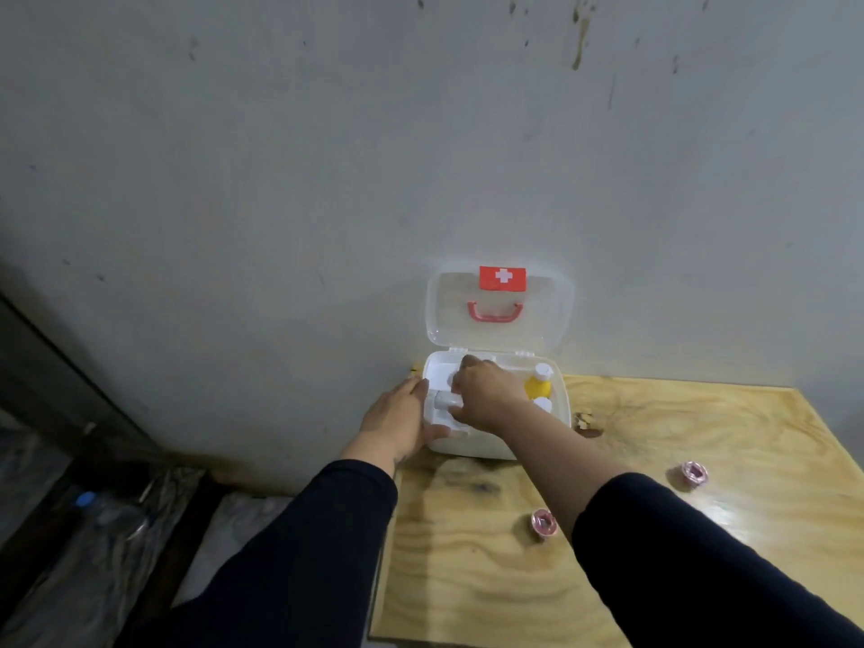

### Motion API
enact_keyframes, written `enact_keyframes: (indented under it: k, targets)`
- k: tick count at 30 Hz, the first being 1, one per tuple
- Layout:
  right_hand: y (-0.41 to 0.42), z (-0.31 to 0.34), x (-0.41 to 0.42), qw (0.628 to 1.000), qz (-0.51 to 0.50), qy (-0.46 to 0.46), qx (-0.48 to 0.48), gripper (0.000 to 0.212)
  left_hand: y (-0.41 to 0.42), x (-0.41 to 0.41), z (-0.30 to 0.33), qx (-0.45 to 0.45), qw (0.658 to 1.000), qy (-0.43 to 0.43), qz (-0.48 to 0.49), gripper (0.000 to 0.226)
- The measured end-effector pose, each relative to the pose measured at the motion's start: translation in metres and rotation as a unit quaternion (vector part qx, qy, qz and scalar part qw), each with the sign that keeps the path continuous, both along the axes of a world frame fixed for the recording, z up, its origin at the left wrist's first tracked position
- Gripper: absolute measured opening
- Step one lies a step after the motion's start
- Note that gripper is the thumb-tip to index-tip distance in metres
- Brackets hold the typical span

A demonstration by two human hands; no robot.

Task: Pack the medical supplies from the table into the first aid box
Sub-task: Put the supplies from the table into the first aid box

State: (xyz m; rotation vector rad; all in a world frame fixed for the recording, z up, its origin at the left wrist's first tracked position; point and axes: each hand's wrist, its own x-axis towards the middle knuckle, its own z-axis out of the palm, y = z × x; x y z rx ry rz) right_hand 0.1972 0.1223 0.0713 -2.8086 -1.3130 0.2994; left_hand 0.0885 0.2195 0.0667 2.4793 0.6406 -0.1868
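The white first aid box (pixel 472 446) stands open at the table's far left corner, its clear lid (pixel 551 320) with a red cross label leaning on the wall. Inside at the right stands a yellow bottle with a white cap (pixel 537 383). My right hand (pixel 486 395) reaches into the box, fingers curled over a small white item (pixel 442 400) that is mostly hidden. My left hand (pixel 397 420) rests flat against the box's left side. Two pink tape rolls lie on the table, one near the front (pixel 542 522), the other at the right (pixel 694 473).
The plywood table (pixel 467 577) has its left edge just under my left arm, with a drop to the floor beyond. A grey wall (pixel 327 180) rises right behind the box. A plastic bottle with a blue cap (pixel 93 505) lies on the floor at left.
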Motion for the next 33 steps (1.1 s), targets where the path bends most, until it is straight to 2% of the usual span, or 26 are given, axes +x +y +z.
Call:
enact_keyframes:
  k: [3, 7, 10, 14, 19, 25, 33]
  targets:
    - [0.007, -0.004, -0.004, 0.999, -0.024, 0.03, -0.003, 0.036, 0.004, 0.003, -0.003, 0.043, 0.998, 0.006, -0.039, 0.074]
    - [0.011, -0.006, 0.008, 0.99, -0.11, 0.06, 0.063, 0.03, 0.008, 0.007, -0.01, 0.084, 0.995, 0.025, -0.057, 0.071]
    - [0.009, -0.009, 0.017, 0.981, -0.159, 0.074, 0.086, 0.044, 0.008, 0.008, -0.012, 0.109, 0.992, 0.016, -0.066, 0.07]
    - [0.004, -0.007, 0.016, 0.965, -0.209, 0.121, 0.103, 0.053, 0.009, 0.007, -0.013, 0.128, 0.988, 0.007, -0.083, 0.069]
    - [-0.013, -0.001, 0.011, 0.963, -0.21, 0.097, 0.14, 0.041, 0.006, 0.009, -0.002, 0.165, 0.979, 0.029, -0.114, 0.065]
    - [-0.057, 0.023, 0.012, 0.966, -0.205, 0.066, 0.145, 0.035, -0.016, 0.035, 0.029, 0.169, 0.971, 0.018, -0.17, 0.05]
    - [-0.155, 0.031, 0.023, 0.958, -0.259, 0.07, 0.1, 0.034, -0.102, 0.063, 0.048, 0.12, 0.966, 0.012, -0.229, 0.042]
